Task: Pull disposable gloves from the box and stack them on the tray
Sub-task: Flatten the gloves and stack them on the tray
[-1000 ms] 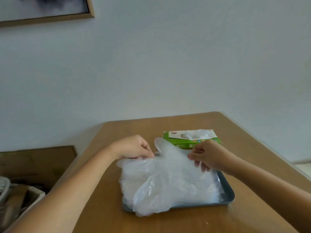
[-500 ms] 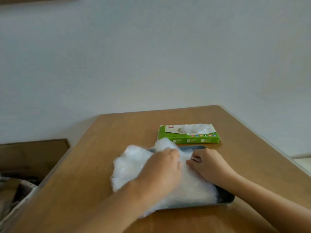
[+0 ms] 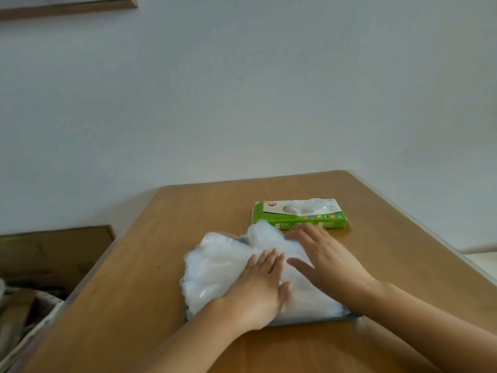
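A pile of clear plastic gloves [image 3: 215, 265] covers most of a grey tray [image 3: 317, 320] on the wooden table; only the tray's near rim shows. My left hand [image 3: 258, 289] lies flat on the pile's near middle, fingers straight. My right hand [image 3: 325, 259] lies flat on the right part of the pile, fingers spread and slightly blurred. Behind the tray lies the green and white glove box [image 3: 298, 214], flat, with a glove puffing out of its top opening.
The wooden table [image 3: 150, 265] runs to a white wall; its right edge slants past the box. On the floor at the left stand a brown board [image 3: 53, 251] and a basket [image 3: 24, 319] of clutter. A picture frame [image 3: 67, 6] hangs top left.
Both hands pinched a glove above the pile a second ago. They have let it go onto the pile and now lie flat on it, the right hand opening last.
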`<state>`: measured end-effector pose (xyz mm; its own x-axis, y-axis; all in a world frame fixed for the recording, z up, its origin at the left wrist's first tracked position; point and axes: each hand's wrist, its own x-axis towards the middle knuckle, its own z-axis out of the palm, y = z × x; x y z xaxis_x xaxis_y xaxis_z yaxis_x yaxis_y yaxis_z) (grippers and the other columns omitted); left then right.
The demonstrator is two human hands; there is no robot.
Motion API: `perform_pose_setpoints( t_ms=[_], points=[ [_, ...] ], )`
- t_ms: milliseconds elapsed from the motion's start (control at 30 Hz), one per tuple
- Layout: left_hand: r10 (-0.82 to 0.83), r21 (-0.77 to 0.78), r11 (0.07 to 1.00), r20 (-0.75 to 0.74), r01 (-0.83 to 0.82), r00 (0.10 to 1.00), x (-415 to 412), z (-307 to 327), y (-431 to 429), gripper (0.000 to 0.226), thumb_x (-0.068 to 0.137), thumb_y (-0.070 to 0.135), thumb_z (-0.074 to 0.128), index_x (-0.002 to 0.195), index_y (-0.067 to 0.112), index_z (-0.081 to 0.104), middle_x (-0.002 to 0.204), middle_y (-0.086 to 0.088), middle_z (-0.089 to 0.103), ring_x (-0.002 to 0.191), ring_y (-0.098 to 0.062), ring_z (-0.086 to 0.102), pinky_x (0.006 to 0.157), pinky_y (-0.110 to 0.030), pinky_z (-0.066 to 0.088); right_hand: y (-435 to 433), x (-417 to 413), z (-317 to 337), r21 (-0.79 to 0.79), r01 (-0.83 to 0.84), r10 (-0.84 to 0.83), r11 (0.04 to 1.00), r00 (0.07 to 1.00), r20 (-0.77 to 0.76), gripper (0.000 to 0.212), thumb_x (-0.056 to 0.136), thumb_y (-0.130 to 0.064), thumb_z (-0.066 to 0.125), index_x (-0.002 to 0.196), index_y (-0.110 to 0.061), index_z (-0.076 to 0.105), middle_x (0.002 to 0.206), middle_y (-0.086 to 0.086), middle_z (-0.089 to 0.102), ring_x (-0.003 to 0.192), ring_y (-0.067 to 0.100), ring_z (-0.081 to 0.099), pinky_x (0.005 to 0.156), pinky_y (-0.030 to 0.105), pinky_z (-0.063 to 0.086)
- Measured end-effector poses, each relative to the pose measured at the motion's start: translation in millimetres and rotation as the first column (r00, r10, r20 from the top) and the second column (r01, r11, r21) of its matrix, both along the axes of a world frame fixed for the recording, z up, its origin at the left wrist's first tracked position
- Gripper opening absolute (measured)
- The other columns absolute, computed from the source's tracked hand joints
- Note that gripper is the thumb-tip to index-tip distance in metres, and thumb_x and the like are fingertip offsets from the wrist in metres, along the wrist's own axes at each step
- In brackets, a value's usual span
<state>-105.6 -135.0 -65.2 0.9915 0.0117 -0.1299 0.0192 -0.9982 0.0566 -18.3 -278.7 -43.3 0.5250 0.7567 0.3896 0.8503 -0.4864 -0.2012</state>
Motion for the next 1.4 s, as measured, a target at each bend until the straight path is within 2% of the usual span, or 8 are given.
perform_pose_setpoints(
  t_ms=[267, 400, 500, 633, 767, 1033, 1167, 1400],
  points=[
    [0.038, -0.102, 0.994, -0.018, -0.040, 0.999, -8.2, -1.8, 22.6, 0.072, 0.098, 0.057, 0.019, 0.152, 0.021, -0.013, 0.159, 0.006, -0.018, 0.144, -0.004, -0.018, 0.118, -0.032, -0.014, -8.2, -3.7, -5.1, -0.502, -0.178, 0.060, 0.846, 0.968, -0.243, 0.088, 0.088, -0.068, 0.026, 0.152, -0.020, -0.011, 0.160, -0.005, -0.012, 0.146, 0.007, -0.008, 0.109, 0.016, -0.009],
    [0.090, -0.083, 0.992, -0.091, -0.097, 0.992, -14.9, 10.4, 55.7, 0.103, 0.076, 0.082, 0.028, 0.152, 0.027, -0.014, 0.158, 0.011, -0.020, 0.144, -0.006, -0.018, 0.118, -0.037, -0.012, -16.0, 6.4, 7.9, -0.591, -0.181, -0.009, 0.786, 0.953, -0.303, 0.103, 0.082, -0.075, 0.039, 0.150, -0.023, -0.017, 0.158, -0.009, -0.019, 0.147, 0.011, -0.008, 0.117, 0.028, -0.001],
    [0.080, -0.094, 0.991, -0.183, -0.098, 0.980, -12.2, 37.4, 77.8, 0.104, 0.074, 0.076, 0.051, 0.154, 0.029, 0.003, 0.158, 0.016, 0.000, 0.146, -0.007, 0.002, 0.120, -0.033, 0.000, -11.2, 14.7, 19.5, -0.589, -0.174, -0.047, 0.789, 0.939, -0.340, 0.102, 0.078, -0.072, 0.053, 0.153, -0.027, 0.001, 0.160, -0.013, 0.001, 0.146, 0.011, 0.012, 0.116, 0.031, 0.015],
    [0.062, -0.170, 0.982, -0.133, -0.084, 0.989, 17.1, 75.6, 83.5, 0.052, 0.077, 0.060, 0.068, 0.115, 0.024, 0.065, 0.115, 0.006, 0.067, 0.099, -0.015, 0.063, 0.088, -0.040, 0.050, 12.6, 41.4, 33.5, -0.330, -0.046, -0.041, 0.943, 0.967, -0.253, 0.058, 0.079, -0.060, 0.063, 0.125, -0.026, 0.058, 0.125, -0.008, 0.060, 0.110, 0.010, 0.056, 0.094, 0.026, 0.045],
    [0.156, -0.192, 0.971, 0.073, -0.140, 0.985, 63.0, 90.7, 67.6, 0.048, 0.092, 0.042, 0.058, 0.135, 0.020, 0.053, 0.133, 0.001, 0.057, 0.119, -0.017, 0.054, 0.099, -0.032, 0.043, 35.3, 81.0, 33.1, -0.045, 0.191, -0.193, 0.981, 0.980, -0.052, 0.051, 0.081, -0.052, 0.067, 0.122, -0.023, 0.057, 0.112, -0.002, 0.051, 0.106, 0.017, 0.048, 0.076, 0.027, 0.038],
    [0.205, -0.180, 0.961, -0.043, -0.209, 0.978, 128.1, 57.1, 43.9, 0.059, 0.101, 0.034, 0.042, 0.153, 0.017, 0.021, 0.156, -0.006, 0.028, 0.141, -0.025, 0.030, 0.109, -0.030, 0.030, 44.9, 120.4, 11.0, -0.026, 0.247, -0.243, 0.969, 0.966, 0.092, 0.029, 0.097, -0.035, 0.050, 0.116, -0.025, 0.069, 0.121, 0.000, 0.054, 0.109, 0.020, 0.047, 0.089, 0.029, 0.034],
    [0.198, -0.126, 0.970, -0.102, -0.210, 0.975, 137.1, 47.5, 38.5, 0.044, 0.102, 0.031, 0.036, 0.140, 0.009, 0.041, 0.140, -0.014, 0.047, 0.123, -0.029, 0.047, 0.089, -0.028, 0.037, 38.7, 125.8, 14.1, 0.187, 0.206, -0.220, 0.961, 0.974, 0.056, 0.020, 0.094, -0.024, 0.058, 0.099, -0.016, 0.076, 0.104, 0.004, 0.065, 0.095, 0.026, 0.054, 0.075, 0.029, 0.027],
    [0.162, -0.103, 0.979, -0.110, -0.173, 0.981, 133.2, 46.5, 35.6, 0.046, 0.102, 0.029, 0.034, 0.144, 0.010, 0.038, 0.148, -0.009, 0.040, 0.132, -0.027, 0.039, 0.097, -0.027, 0.032, 28.8, 105.1, 63.9, 0.475, 0.176, -0.149, 0.862, 0.984, -0.095, 0.019, 0.094, -0.017, 0.055, 0.088, -0.011, 0.072, 0.079, 0.001, 0.069, 0.064, 0.013, 0.054, 0.059, 0.025, 0.035]
  ],
)
